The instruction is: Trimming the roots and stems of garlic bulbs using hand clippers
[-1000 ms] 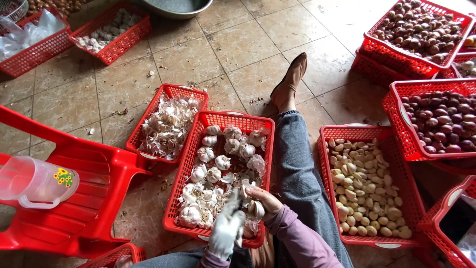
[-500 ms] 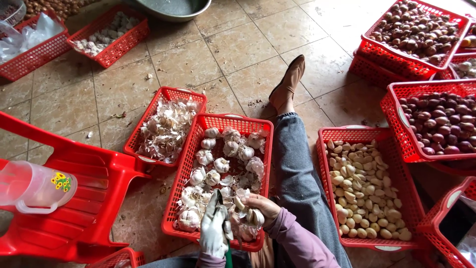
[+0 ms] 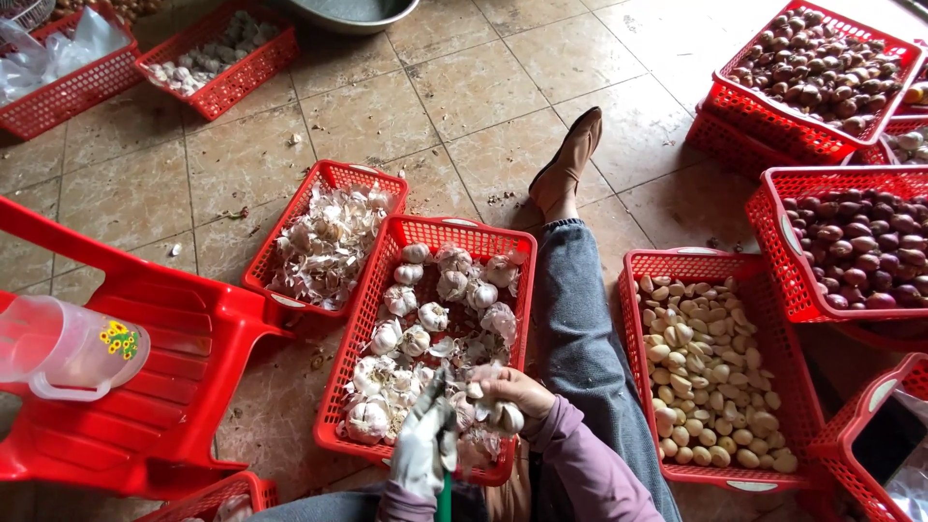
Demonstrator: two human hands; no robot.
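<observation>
Head view: hands (image 3: 469,420) over garlic basket (image 3: 387,290), peeled-clove basket (image 3: 643,387) beside.

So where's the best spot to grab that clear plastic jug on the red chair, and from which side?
Probably by its handle. The jug lies tipped on its side on the red chair, and the handle loop shows along its lower edge, facing the near end. Coming in from that near side lets fingers hook the loop; the smooth round body looks harder to hold.

Bare floor tiles (image 3: 387,106) ahead; red baskets (image 3: 720,367) and chair (image 3: 145,387) flanking.
</observation>
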